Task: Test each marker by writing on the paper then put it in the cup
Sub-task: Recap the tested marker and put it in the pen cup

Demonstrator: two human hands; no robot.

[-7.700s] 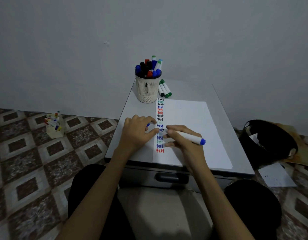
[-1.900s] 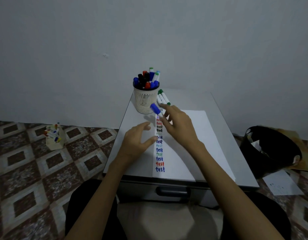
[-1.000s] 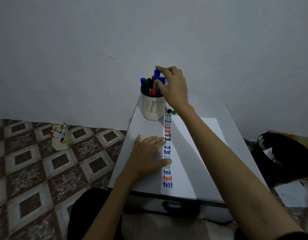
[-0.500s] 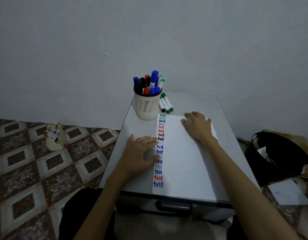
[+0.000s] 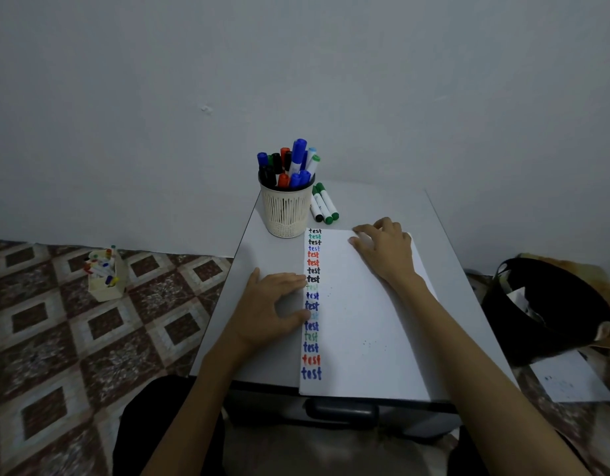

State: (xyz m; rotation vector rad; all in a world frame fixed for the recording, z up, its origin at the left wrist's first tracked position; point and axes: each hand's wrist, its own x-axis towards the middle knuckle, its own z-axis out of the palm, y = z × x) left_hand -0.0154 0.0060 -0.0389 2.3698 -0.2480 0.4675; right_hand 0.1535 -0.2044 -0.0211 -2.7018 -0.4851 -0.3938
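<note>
Both your left hand (image 5: 274,305) and right hand (image 5: 386,250) lie flat and spread on the paper (image 5: 365,321), so reaching for the markers (image 5: 324,207) at the table's (image 5: 461,269) far edge, you could topple the crammed cup (image 5: 286,211).

A cream slotted cup (image 5: 286,211) holds blue, black, red and green-capped markers (image 5: 289,164), the white paper (image 5: 365,321) bears black, green, blue and red "test" words (image 5: 312,300), and the floor (image 5: 73,338) shows brown-and-cream diamonds.

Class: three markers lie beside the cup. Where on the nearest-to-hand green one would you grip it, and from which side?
Grip the green marker at mid-barrel, from above and its open right side, with the right hand. It lies flat, pressed against other markers on its left, near the cup; only its top and right are free.
</note>
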